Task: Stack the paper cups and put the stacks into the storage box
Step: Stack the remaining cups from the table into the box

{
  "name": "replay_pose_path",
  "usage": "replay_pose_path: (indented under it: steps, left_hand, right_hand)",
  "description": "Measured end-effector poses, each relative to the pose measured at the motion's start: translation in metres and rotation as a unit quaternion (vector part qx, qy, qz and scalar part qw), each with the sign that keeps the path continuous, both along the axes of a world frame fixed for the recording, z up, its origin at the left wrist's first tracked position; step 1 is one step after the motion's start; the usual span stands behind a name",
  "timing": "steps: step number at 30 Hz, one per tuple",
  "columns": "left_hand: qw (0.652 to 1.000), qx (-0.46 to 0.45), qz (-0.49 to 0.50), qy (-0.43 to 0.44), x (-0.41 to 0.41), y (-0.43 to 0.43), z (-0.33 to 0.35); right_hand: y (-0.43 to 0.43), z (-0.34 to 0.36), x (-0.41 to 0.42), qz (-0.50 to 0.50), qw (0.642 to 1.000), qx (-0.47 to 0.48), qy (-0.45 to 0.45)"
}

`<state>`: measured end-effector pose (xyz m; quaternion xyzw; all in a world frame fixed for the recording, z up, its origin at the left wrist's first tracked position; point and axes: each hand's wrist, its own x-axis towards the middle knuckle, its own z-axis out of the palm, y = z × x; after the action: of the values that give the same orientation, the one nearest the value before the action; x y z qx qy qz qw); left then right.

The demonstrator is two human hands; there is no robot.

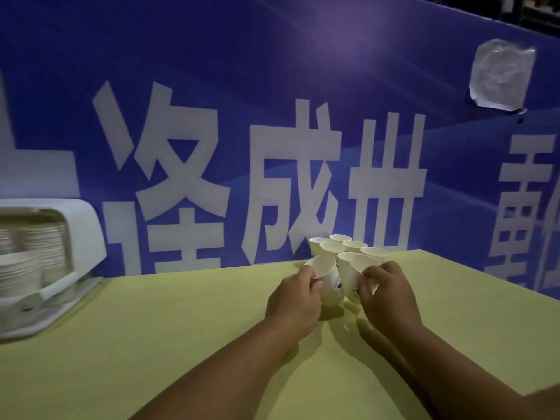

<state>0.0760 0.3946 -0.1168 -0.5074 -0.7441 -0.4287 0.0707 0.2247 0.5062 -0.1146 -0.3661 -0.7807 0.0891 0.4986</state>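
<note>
Left hand (295, 301) gripped 1 white paper cup (327, 280), fingers wrapped round its side, cup tilted mouth-up toward the banner (272, 101). Right hand (386, 295) gripped a second cup (359, 269), also tilted, touching the first. Behind both, a cluster of 6 upright cups (348, 248) stood on the yellow table (151, 328) against the banner. White storage box (81, 237), far left of the cluster, held cup stacks (21, 274).
</note>
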Motion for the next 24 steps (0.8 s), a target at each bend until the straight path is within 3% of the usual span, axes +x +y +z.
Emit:
replay_pose_path:
  steps: [24]
  left_hand:
    - [0.977, 0.054, 0.175, 0.112, -0.195, -0.214, 0.028]
  right_hand:
    - [-0.159, 0.031, -0.233, 0.202, 0.979, -0.007, 0.036]
